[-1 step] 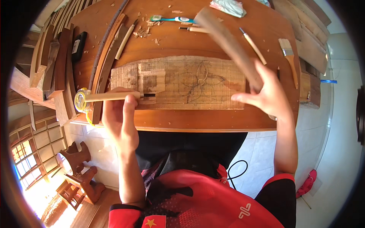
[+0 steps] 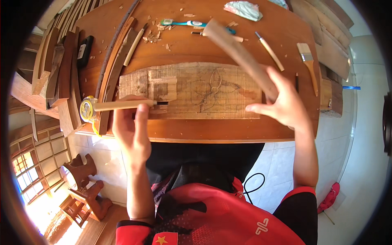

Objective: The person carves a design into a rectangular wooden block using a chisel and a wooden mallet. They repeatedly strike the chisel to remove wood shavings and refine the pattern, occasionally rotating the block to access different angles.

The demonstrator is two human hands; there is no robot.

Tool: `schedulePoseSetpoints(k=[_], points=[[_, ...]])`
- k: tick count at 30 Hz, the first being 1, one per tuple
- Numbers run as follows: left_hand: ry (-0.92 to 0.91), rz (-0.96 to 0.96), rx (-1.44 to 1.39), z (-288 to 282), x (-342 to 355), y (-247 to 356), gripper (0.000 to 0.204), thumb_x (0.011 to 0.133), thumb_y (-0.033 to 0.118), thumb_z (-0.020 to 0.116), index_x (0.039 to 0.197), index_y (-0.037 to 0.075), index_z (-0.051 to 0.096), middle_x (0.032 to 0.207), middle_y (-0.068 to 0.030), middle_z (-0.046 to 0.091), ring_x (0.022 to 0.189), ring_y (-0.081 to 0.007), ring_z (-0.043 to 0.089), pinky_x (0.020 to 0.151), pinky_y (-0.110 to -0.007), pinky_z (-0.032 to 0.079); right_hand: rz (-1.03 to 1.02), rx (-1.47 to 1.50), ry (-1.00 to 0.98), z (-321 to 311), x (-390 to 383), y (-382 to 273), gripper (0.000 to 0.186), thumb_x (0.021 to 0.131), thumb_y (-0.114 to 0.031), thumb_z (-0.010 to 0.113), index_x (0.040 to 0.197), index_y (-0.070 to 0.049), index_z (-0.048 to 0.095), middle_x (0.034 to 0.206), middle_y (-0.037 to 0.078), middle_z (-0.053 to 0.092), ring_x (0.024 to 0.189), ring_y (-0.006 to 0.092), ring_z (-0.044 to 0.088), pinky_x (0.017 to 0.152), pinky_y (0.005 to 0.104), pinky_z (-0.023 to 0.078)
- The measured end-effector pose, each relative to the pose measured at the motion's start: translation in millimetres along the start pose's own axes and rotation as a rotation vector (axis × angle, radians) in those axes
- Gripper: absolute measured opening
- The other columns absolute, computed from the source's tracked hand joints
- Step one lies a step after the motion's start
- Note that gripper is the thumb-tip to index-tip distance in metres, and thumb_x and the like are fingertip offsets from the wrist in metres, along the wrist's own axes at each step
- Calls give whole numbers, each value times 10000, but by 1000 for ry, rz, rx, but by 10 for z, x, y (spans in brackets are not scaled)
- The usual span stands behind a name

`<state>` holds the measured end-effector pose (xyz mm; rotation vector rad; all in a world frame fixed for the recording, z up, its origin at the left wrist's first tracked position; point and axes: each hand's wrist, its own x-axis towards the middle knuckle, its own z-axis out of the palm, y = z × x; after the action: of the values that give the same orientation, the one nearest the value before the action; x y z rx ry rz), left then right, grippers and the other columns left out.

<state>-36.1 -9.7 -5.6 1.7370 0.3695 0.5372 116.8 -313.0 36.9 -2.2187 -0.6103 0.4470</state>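
My left hand (image 2: 132,128) pinches a chisel with a pale wooden handle (image 2: 122,105). The chisel lies nearly level, its dark blade pointing right over the wooden board (image 2: 188,108). Square recesses are cut in the left part of the board, and a flower is drawn in dark lines at its middle and right. Above the board's right end, my right hand (image 2: 288,102) grips a thick wooden stick (image 2: 241,57), thumb stretched to the left. The stick slants up and left, its far end well away from the chisel.
A tape measure (image 2: 87,109) and long wood strips (image 2: 115,75) lie at the left. Beyond the board are a toothbrush (image 2: 179,23), more chisels (image 2: 269,51) and wood shavings (image 2: 152,36). A flat brush (image 2: 308,67) rests near the table's right edge.
The stick's far end has dipped slightly and shifted left, along with my right hand. My left hand keeps its grip on the chisel, nearly still.
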Motion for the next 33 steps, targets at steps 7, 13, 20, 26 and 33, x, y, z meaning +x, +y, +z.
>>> schedulePoseSetpoints(k=[7, 13, 20, 26, 33], points=[[-158, 31, 2, 139, 380, -64, 177, 1011, 135, 673, 1094, -21, 671, 920, -60, 703, 812, -111, 611, 781, -280, 496, 146, -86, -5, 47, -420, -122, 846, 743, -375, 939, 1390, -3, 540, 1278, 220, 673, 1116, 346, 692, 937, 417, 539], [-337, 151, 26, 304, 1031, -200, 187, 1042, 135, 634, 1141, -23, 640, 971, -50, 696, 871, -92, 608, 793, -249, 481, 31, 175, 107, 175, -611, 43, 540, 896, -301, 832, 1268, 18, 605, 922, 106, 714, 688, 128, 648, 605, 291, 501], [-248, 88, -195, 178, 971, -80, 200, 1049, 140, 603, 1150, -30, 632, 1024, -64, 676, 936, -125, 612, 884, -297, 478, 219, 1153, -146, 221, -299, -67, 290, 1114, -294, 466, 1210, -21, 468, 1117, 254, 642, 780, 259, 732, 738, 451, 644], [-58, -21, -227, -268, 572, -214, 251, 1065, 164, 505, 1202, -26, 596, 1151, -118, 603, 968, -172, 544, 883, -354, 461, 94, 1120, -383, 484, -14, -277, 392, 1104, -334, 479, 1276, 9, 560, 1302, 206, 627, 1184, 261, 629, 1041, 424, 494], [57, -115, -286, -454, 337, -249, 289, 1032, 236, 602, 1145, -28, 568, 1024, -139, 592, 883, -192, 558, 804, -333, 467, -112, 1112, 164, 374, 109, -73, 568, 1075, -445, 408, 1215, 78, 577, 1404, 261, 541, 1230, 366, 619, 1065, 564, 487]])
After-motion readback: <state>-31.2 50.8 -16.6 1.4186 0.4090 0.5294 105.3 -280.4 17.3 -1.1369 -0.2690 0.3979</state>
